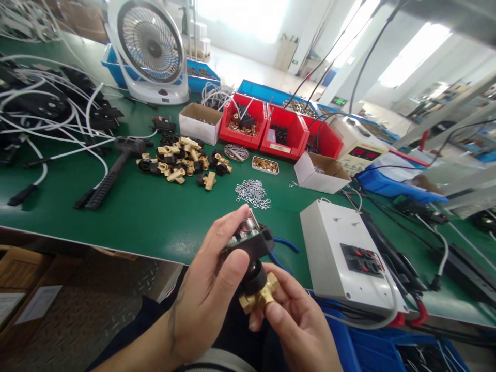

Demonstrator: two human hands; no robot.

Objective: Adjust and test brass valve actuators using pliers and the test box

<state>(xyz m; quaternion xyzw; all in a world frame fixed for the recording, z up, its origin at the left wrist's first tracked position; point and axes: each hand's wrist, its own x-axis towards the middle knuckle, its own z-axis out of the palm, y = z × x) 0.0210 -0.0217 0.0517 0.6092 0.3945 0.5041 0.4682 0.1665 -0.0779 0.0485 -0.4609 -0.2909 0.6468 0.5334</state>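
Observation:
My left hand [211, 274] is closed around a black actuator housing [253, 247], whose open top shows a circuit board and a round metal part. Below it, my right hand [296, 315] pinches a brass valve body [260, 299] between thumb and fingers. A black collar [254, 281] sits between housing and brass, and the pieces touch; whether they are fastened cannot be seen. Just beyond my hands lie a pile of wire clips [253, 194] and a blue tube [285, 242]. Brass valve bodies with black collars [182, 160] are heaped farther back.
A hammer [116, 173] and white cables [73, 116] lie at left. Red bins [284, 132], a white carton [321, 175] and a small tray of brass parts [265, 165] stand behind. At right is a grey switch box [329, 248]. A fan [153, 51] stands at back left.

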